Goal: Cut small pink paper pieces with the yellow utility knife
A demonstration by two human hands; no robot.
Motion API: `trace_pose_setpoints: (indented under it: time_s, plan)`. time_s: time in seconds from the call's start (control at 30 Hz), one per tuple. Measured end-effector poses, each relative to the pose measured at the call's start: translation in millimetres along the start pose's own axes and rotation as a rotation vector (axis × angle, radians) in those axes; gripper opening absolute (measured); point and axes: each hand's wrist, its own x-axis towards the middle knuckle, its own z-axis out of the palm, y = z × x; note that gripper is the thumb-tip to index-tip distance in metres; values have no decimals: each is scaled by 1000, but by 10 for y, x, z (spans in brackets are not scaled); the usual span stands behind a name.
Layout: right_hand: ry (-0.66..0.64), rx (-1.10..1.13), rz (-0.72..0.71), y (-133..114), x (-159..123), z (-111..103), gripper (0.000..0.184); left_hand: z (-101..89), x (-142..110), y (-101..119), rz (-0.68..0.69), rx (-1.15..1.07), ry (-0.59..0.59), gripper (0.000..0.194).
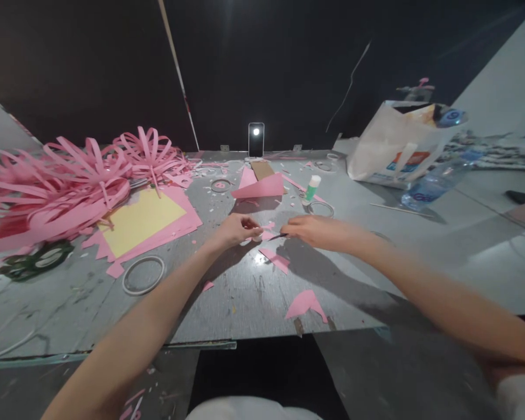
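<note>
My left hand (236,230) is closed in a pinch at the middle of the table, its fingertips on a small white rounded piece (257,237). A thin dark pointed tool (277,236) sticks out of my closed right hand (305,228), its tip directed at the left fingers; its exact kind does not show. Small pink paper scraps (269,227) lie between the two hands. Just in front of them rests a pink paper offcut (275,261), and a larger curved pink scrap (307,304) is by the table's front edge.
Looped pink paper strips (87,169) heap up at the left beside a yellow sheet (142,221). Tape rolls (143,275), a green-and-white glue stick (312,188) and folded pink paper (260,186) surround the hands. A phone (256,140) stands behind; a bag (389,146) and bottle (437,181) are right.
</note>
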Motion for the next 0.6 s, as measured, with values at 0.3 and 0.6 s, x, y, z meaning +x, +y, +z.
trace_pose_setpoints:
  time_s: [0.3, 0.6]
  plan:
    - [51, -507, -331, 188, 328, -140, 31, 3, 18, -1, 10, -34, -8, 28]
    - [78, -622, -455, 236, 638, -89, 24, 19, 81, -115, 35, 1, -8, 42]
